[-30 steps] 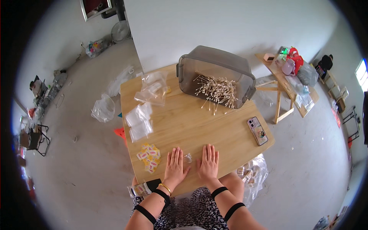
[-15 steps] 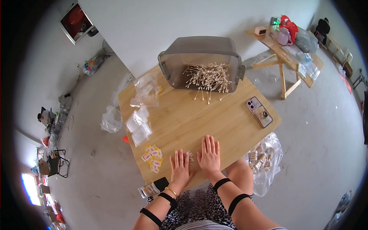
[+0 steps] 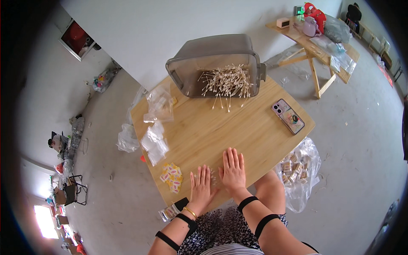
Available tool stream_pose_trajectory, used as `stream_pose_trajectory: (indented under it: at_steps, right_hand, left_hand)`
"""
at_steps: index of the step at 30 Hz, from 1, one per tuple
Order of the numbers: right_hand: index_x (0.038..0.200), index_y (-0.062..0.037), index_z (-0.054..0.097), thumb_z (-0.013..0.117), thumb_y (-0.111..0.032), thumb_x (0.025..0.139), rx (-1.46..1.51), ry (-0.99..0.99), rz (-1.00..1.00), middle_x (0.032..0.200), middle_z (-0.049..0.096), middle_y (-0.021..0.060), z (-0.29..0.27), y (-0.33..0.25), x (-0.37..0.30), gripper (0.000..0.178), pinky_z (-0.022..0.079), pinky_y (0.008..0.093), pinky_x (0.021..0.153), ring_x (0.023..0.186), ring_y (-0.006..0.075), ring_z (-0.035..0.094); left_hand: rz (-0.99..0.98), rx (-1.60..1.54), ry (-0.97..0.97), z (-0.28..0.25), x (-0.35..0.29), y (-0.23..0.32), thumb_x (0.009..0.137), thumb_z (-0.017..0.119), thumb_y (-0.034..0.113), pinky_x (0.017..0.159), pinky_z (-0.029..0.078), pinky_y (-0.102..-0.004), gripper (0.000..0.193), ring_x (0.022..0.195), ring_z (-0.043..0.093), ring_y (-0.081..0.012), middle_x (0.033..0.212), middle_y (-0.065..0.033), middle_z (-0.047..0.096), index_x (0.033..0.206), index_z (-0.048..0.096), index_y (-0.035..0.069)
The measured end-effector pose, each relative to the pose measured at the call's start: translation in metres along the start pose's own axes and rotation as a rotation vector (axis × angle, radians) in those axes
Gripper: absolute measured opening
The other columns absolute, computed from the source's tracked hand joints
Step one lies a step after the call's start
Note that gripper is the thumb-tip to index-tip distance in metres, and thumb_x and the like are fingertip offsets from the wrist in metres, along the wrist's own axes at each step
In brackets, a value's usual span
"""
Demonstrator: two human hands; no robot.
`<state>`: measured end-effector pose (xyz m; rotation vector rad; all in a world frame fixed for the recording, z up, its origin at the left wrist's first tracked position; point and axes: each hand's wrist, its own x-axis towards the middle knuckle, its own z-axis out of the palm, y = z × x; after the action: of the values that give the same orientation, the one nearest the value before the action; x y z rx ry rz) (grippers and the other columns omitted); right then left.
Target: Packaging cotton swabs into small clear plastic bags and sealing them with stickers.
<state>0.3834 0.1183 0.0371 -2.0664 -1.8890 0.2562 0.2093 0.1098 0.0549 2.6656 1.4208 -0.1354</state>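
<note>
My left hand [image 3: 201,187] lies flat on the wooden table [image 3: 212,136] near its front edge, fingers stretched out. Just to its right, my right hand [image 3: 232,172] rests palm down, fingers straight, holding nothing. Between the two hands sit a few small whitish pieces [image 3: 213,175], too small to make out fully. Left of my left hand is a loose pile of yellow and white printed paper slips [image 3: 172,177]. Toward the back, a grey translucent bin [image 3: 182,78] lies on its side with many cotton swabs [image 3: 227,80] in its opening; a few swabs spill onto the table.
Clear plastic bags [image 3: 155,142] lie along the table's left side. A phone [image 3: 288,116] rests at the right. A black-topped packet [image 3: 172,210] sits at the front left corner. Below right, a plastic bag [image 3: 299,172] holds packed bundles. Another wooden table [image 3: 310,51] stands back right.
The view has shifted slightly. Both hands stay flat on the table in nearly the same places, and nothing has been picked up.
</note>
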Motion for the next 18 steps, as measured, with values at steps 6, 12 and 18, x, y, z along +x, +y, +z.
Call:
stream_pose_trajectory:
  at_steps: [6,12,18]
  right_hand:
    - [0.155,-0.0006,0.030,0.046,-0.037,0.100,0.003,0.012,-0.006,0.163,0.026,0.0141,0.001,-0.002,-0.001,0.068,0.010,0.0476,0.126,0.153,0.0279,0.017]
    - [0.155,-0.0005,0.029,0.046,-0.038,0.101,-0.034,-0.003,-0.009,0.163,0.025,0.0138,0.000,-0.003,0.000,0.068,0.010,0.0472,0.126,0.153,0.0276,0.017]
    - [0.154,-0.0004,0.030,0.047,-0.038,0.100,-0.028,0.026,-0.009,0.163,0.026,0.0137,0.003,0.000,-0.001,0.068,0.011,0.0472,0.126,0.153,0.0280,0.018]
  left_hand:
    - [-0.067,-0.074,0.105,0.006,0.032,-0.018,0.093,0.057,0.052,0.124,0.006,-0.0551,0.098,0.154,0.007,-0.0369,0.165,-0.0237,0.010,0.157,0.010,-0.006]
    - [-0.052,0.008,0.048,0.013,0.014,-0.010,0.092,0.060,0.052,0.124,0.007,-0.0539,0.100,0.154,0.007,-0.0384,0.165,-0.0250,0.009,0.157,0.010,-0.006]
    - [-0.064,-0.015,0.071,0.006,0.029,-0.015,0.094,0.054,0.056,0.124,0.007,-0.0536,0.098,0.154,0.008,-0.0381,0.165,-0.0246,0.011,0.157,0.010,-0.006]
